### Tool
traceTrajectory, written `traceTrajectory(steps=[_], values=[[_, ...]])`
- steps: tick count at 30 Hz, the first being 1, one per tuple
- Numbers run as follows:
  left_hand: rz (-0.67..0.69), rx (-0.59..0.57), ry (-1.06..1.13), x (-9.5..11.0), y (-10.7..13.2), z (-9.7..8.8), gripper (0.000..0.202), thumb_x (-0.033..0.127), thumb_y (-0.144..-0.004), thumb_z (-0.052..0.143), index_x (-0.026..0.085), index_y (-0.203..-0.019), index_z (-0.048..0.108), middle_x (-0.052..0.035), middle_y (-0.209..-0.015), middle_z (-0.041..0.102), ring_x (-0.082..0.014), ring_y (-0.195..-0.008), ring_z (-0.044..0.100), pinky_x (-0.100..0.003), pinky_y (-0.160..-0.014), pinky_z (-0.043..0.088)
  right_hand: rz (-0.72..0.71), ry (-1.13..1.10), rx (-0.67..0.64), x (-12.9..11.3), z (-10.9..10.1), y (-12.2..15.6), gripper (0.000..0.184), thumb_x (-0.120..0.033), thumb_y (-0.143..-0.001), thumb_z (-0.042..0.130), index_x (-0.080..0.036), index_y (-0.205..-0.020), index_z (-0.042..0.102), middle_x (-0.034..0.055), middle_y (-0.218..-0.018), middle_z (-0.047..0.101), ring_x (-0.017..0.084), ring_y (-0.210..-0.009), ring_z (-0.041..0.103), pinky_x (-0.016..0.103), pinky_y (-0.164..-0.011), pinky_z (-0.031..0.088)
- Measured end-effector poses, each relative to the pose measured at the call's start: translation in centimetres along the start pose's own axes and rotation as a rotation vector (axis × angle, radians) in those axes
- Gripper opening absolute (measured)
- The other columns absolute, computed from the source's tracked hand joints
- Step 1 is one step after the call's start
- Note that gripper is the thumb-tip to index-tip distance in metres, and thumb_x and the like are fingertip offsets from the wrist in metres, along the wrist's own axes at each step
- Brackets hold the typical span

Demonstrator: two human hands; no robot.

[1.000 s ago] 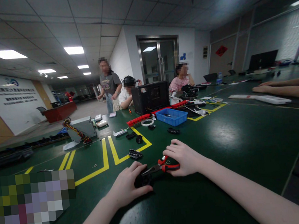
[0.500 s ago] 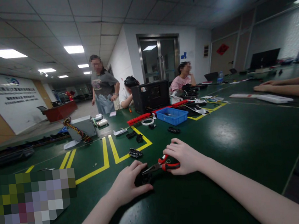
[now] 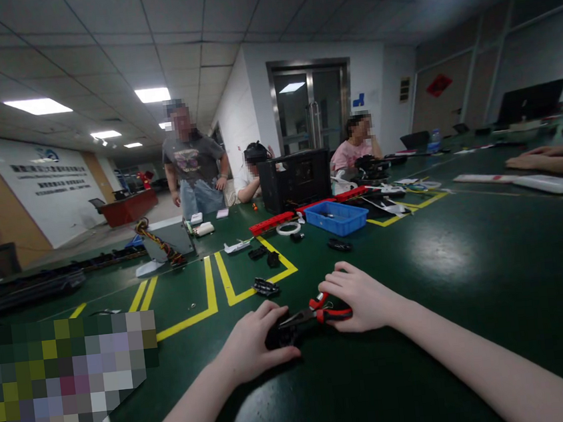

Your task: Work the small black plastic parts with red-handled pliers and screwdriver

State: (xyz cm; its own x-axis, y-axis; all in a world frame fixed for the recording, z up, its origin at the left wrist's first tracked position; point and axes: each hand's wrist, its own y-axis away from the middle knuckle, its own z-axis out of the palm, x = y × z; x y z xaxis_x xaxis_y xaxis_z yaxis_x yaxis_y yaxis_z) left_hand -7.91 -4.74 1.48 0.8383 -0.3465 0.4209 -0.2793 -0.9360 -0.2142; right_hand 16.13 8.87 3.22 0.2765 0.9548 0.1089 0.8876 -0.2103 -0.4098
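Observation:
My left hand (image 3: 253, 345) is curled around a small black part (image 3: 280, 336) lying on the green table (image 3: 444, 274). Beside it, my right hand (image 3: 358, 297) grips the red handles of a pair of pliers (image 3: 317, 313). The dark jaws of the pliers point left and meet the black part between my hands. Both forearms reach in from the bottom edge of the view.
Small black parts (image 3: 265, 285) lie near yellow floor-tape lines (image 3: 221, 281). Further back stand a blue bin (image 3: 336, 217), a red strip (image 3: 271, 223), a black crate (image 3: 294, 179) and a grey power supply (image 3: 166, 240). Three people are at the far end; another person's arm (image 3: 552, 159) rests at right.
My hands keep the same hold on the part and the pliers. The standing person at the far end has stepped closer to the table. The camera has turned slightly.

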Motion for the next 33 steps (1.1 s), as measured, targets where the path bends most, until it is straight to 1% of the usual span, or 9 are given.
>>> traceTrajectory(steps=[4, 10, 15, 23, 26, 30, 33], values=[[0.007, 0.003, -0.004, -0.03, 0.04, 0.07, 0.065, 0.056, -0.078, 0.063, 0.023, -0.131, 0.047, -0.0083, -0.126, 0.054, -0.0264, -0.105, 0.058, -0.039, -0.091, 0.047, 0.005, 0.009, -0.004, 0.04, -0.14, 0.05, 0.039, -0.046, -0.072, 0.064, -0.016, -0.096, 0.061, 0.0072, -0.087, 0.062, 0.021, -0.079, 0.057, 0.042, -0.093, 0.035], [0.003, 0.001, 0.005, -0.20, 0.04, 0.08, 0.066, 0.056, -0.078, 0.063, 0.024, -0.132, 0.047, -0.0087, -0.126, 0.054, -0.0272, -0.105, 0.058, -0.040, -0.092, 0.047, -0.008, 0.013, 0.006, 0.03, 0.09, 0.08, 0.040, -0.046, -0.072, 0.064, -0.016, -0.097, 0.061, 0.0074, -0.087, 0.063, 0.021, -0.080, 0.057, 0.043, -0.093, 0.034], [0.003, 0.000, 0.010, -0.23, 0.01, 0.10, 0.065, 0.056, -0.078, 0.063, 0.024, -0.132, 0.047, -0.0088, -0.127, 0.053, -0.0271, -0.105, 0.058, -0.039, -0.091, 0.047, -0.011, 0.021, -0.015, -0.17, 0.14, -0.03, 0.041, -0.049, -0.071, 0.064, -0.016, -0.095, 0.061, 0.0069, -0.086, 0.063, 0.021, -0.079, 0.057, 0.043, -0.095, 0.034], [0.007, 0.002, 0.019, -0.18, 0.02, 0.11, 0.063, 0.055, -0.078, 0.063, 0.025, -0.131, 0.048, -0.0083, -0.125, 0.054, -0.0267, -0.105, 0.058, -0.038, -0.090, 0.047, -0.026, 0.042, 0.013, 0.09, 0.13, 0.12, 0.043, -0.049, -0.071, 0.063, -0.015, -0.098, 0.061, 0.0078, -0.088, 0.063, 0.021, -0.080, 0.057, 0.043, -0.094, 0.035], [0.003, -0.002, 0.018, -0.10, 0.01, 0.02, 0.063, 0.055, -0.078, 0.063, 0.025, -0.132, 0.047, -0.0081, -0.125, 0.054, -0.0267, -0.105, 0.057, -0.039, -0.090, 0.047, -0.031, 0.048, 0.021, 0.38, 0.09, 0.24, 0.046, -0.049, -0.073, 0.062, -0.014, -0.103, 0.060, 0.0090, -0.091, 0.062, 0.022, -0.085, 0.057, 0.043, -0.094, 0.035], [-0.003, -0.002, 0.017, -0.05, -0.02, -0.03, 0.063, 0.054, -0.079, 0.063, 0.025, -0.132, 0.046, -0.0078, -0.125, 0.054, -0.0265, -0.106, 0.057, -0.038, -0.089, 0.046, -0.017, 0.040, 0.038, 0.67, -0.12, 0.26, 0.048, -0.047, -0.076, 0.061, -0.013, -0.110, 0.057, 0.0126, -0.102, 0.061, 0.025, -0.094, 0.056, 0.042, -0.092, 0.036], [-0.043, 0.012, 0.009, -0.05, 0.03, 0.00, 0.060, 0.053, -0.077, 0.065, 0.022, -0.125, 0.049, -0.0075, -0.114, 0.059, -0.0258, -0.099, 0.059, -0.036, -0.081, 0.047, -0.018, 0.013, 0.067, 0.73, -0.27, 0.22, 0.048, -0.043, -0.078, 0.061, -0.013, -0.114, 0.055, 0.0146, -0.110, 0.058, 0.026, -0.099, 0.054, 0.041, -0.090, 0.039]])
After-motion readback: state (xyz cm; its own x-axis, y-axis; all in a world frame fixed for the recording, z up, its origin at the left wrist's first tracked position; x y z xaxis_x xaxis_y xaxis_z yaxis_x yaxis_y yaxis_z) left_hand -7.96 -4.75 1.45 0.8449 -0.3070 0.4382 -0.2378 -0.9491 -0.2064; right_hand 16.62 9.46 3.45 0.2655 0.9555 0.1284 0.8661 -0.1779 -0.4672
